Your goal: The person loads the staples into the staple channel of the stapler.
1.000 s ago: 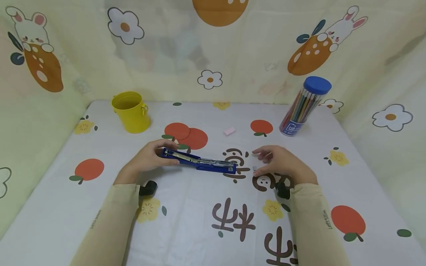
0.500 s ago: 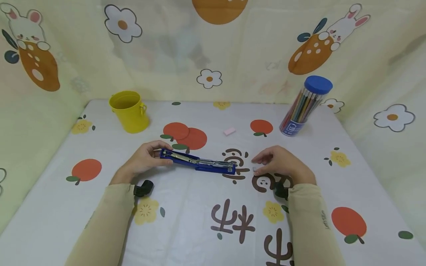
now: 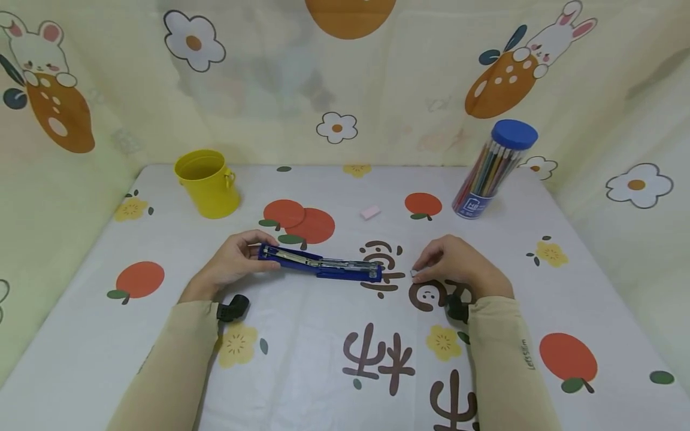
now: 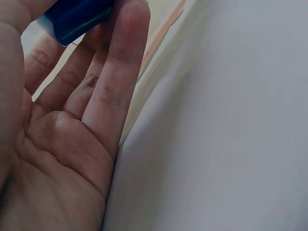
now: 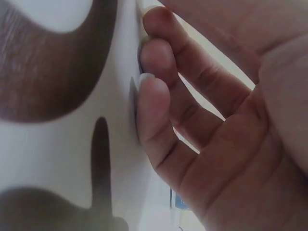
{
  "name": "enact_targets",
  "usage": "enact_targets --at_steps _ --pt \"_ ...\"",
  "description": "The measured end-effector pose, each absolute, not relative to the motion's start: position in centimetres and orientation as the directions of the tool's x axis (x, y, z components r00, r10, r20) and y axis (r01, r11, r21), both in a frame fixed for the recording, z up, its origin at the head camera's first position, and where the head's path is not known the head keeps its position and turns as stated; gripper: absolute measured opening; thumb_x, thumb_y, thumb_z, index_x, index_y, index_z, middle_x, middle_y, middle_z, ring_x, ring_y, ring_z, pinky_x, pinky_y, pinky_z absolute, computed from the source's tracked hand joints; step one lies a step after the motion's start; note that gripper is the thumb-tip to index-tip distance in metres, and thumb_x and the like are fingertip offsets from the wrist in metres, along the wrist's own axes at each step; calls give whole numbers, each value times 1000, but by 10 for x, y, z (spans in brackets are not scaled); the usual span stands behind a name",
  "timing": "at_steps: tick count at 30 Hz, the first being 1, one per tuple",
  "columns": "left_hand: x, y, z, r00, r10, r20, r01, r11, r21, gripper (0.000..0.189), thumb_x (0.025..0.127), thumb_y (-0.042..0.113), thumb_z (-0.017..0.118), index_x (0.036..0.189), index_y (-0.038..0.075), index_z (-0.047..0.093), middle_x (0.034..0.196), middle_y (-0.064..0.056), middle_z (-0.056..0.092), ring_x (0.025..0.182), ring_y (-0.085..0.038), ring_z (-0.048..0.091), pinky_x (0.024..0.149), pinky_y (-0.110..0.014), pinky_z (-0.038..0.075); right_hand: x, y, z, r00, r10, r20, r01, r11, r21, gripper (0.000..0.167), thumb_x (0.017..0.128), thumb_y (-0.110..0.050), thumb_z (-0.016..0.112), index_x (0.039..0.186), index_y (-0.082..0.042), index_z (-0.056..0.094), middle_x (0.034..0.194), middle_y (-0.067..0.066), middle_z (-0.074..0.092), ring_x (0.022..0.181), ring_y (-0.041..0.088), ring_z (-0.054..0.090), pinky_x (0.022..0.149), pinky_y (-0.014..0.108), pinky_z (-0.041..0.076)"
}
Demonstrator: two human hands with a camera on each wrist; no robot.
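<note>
A blue stapler [image 3: 320, 266], its top swung open so the metal inside shows, lies slantwise over the table. My left hand [image 3: 232, 260] holds its left end between thumb and fingers; the left wrist view shows just a blue end of the stapler [image 4: 79, 24] near the fingertips. Right of the stapler, my right hand [image 3: 458, 263] pinches a small grey piece [image 3: 413, 273], which looks like a short strip of staples, low at the tabletop. In the right wrist view the other fingers [image 5: 156, 103] are bent with their tips by the cloth, and the grey piece is hidden.
A pink eraser-like block [image 3: 370, 212] lies behind the stapler. At the back left stands a yellow bucket [image 3: 210, 188]; at the back right is a blue-lidded tub of pencils [image 3: 485, 173]. A patterned cloth [image 3: 302, 353] covers the table, with a curtain behind.
My right thumb and forefinger have come together on the small grey piece, from spread apart around it. The left hand and stapler have hardly moved.
</note>
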State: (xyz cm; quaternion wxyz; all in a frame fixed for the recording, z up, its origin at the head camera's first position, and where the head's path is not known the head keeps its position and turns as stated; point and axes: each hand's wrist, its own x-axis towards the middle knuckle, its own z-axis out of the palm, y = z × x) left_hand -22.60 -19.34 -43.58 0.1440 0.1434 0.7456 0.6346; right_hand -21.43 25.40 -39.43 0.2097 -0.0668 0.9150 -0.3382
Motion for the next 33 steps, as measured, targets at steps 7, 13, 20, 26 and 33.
enact_targets --at_steps 7,13,20,26,33 --pt "-227 -194 -437 -914 405 -28 34 145 989 46 79 1 84 120 -2 62 127 -20 59 100 -31 65 89 -31 55 -212 254 -395 -900 -257 -352 43 752 -658 16 79 -25 88 91 -17 81 93 2 71 88 24 59 76 36 50" --pt "-226 -193 -437 -919 392 -37 33 170 985 46 80 3 84 120 -2 63 125 -18 59 98 -32 64 87 -29 55 -212 253 -395 -898 -267 -349 35 748 -662 17 80 -25 87 92 -16 80 86 4 69 83 23 59 73 36 49" --pt "-225 -193 -436 -926 376 -33 41 186 982 44 81 4 84 119 -1 64 124 -17 60 96 -32 63 82 -27 55 -214 252 -396 -897 -299 -324 -20 762 -648 21 78 -28 88 96 -18 81 89 3 66 88 24 54 74 37 47" --pt "-225 -192 -435 -929 367 -50 22 188 982 44 80 6 85 119 0 64 123 -16 60 96 -31 63 81 -27 55 -216 252 -399 -896 -327 -300 -57 755 -653 17 79 -27 87 92 -18 81 85 2 67 87 24 55 72 37 48" --pt "-225 -192 -433 -931 359 -56 12 184 983 45 80 4 85 120 0 64 124 -17 59 97 -31 62 83 -27 55 -216 248 -400 -914 -328 -238 -101 753 -650 14 79 -27 86 88 -18 80 82 0 68 82 23 57 71 36 50"
